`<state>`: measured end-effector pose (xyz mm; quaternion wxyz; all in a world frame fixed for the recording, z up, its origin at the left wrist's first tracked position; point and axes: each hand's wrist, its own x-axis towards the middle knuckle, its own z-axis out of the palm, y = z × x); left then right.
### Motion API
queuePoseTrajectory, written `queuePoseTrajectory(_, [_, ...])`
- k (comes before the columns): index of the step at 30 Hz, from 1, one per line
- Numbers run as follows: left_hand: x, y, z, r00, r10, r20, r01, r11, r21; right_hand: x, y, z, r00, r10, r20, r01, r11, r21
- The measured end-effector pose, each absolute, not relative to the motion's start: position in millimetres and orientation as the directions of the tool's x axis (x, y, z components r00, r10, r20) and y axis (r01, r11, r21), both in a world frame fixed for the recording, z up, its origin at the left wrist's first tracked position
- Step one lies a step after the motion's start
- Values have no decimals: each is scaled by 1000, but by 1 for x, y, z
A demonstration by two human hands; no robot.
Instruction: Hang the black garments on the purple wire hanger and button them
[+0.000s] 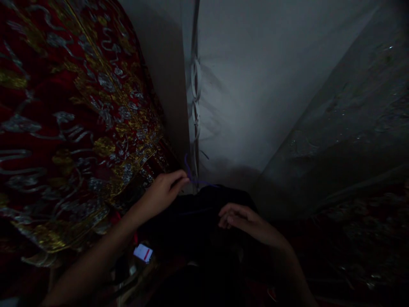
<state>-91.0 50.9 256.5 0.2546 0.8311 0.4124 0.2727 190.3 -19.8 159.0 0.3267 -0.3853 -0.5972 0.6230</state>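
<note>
In the dim head view, my left hand is closed in a pinch on a thin purple thread. One end of the thread curls up beyond the fingertips, and another stretch runs right, over dark cloth. My right hand hovers lower and to the right above this cloth, fingers curled in with the thumb close to them. Whatever may be between those fingers is too dark to make out. A faint line crosses the dark cloth between both hands.
Red fabric with gold and silver embroidery fills the left side. A pale frame with rings stands ahead, beside a whitish sheet. Sheer glittering material lies right. A lit phone is below my left forearm.
</note>
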Motion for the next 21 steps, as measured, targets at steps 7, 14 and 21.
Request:
queuePoseTrajectory(7, [-75, 150, 319, 142, 768, 624, 521, -594, 613, 163, -31, 169, -553, 829, -83, 3, -97, -995])
queuePoseTrajectory(14, [-48, 170, 333, 377, 808, 453, 458, -588, 667, 152, -22, 159, -636, 767, -85, 1, -109, -994])
queuePoseTrajectory(21, [-49, 142, 311, 398, 720, 568, 569, -680, 463, 122, 30, 117, -343, 910, -233, 215, -166, -962])
